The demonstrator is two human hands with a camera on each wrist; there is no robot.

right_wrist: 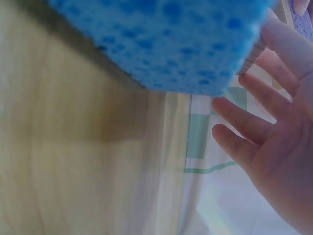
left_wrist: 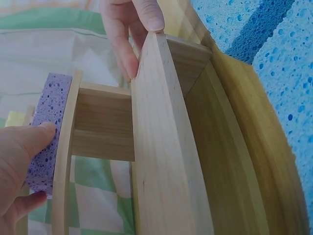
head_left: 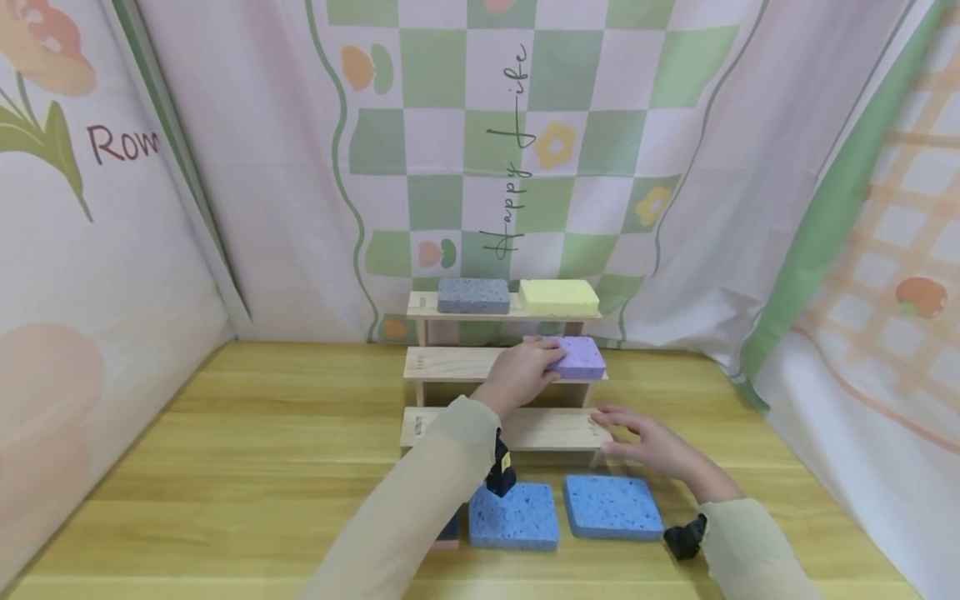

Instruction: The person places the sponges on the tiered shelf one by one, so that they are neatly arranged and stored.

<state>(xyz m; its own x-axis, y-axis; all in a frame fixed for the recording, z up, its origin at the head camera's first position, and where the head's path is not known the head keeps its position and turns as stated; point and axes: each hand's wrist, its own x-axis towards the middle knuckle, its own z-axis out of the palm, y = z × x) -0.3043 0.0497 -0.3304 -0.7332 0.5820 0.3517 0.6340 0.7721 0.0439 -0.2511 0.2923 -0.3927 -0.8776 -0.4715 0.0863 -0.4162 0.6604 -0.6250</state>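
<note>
My left hand (head_left: 520, 377) grips a speckled purple sponge (head_left: 582, 358) at the right end of the middle tier of a wooden three-tier stand (head_left: 450, 364). In the left wrist view, thumb and fingers lie on opposite sides of the purple sponge (left_wrist: 53, 100), which sits against the board. My right hand (head_left: 654, 443) is at the right end of the lowest tier (head_left: 551, 429), its thumb at the front edge and fingertips at the back. The right wrist view shows that hand (right_wrist: 288, 132) with fingers spread and fairly straight.
On the top tier sit a grey sponge (head_left: 473, 296) and a yellow sponge (head_left: 558, 297). Two blue sponges (head_left: 513, 518) (head_left: 613, 507) lie on the wooden table (head_left: 262, 467) before the stand. A dark item (head_left: 447, 535) is partly hidden under my left sleeve. Patterned cloth (head_left: 502, 142) hangs behind.
</note>
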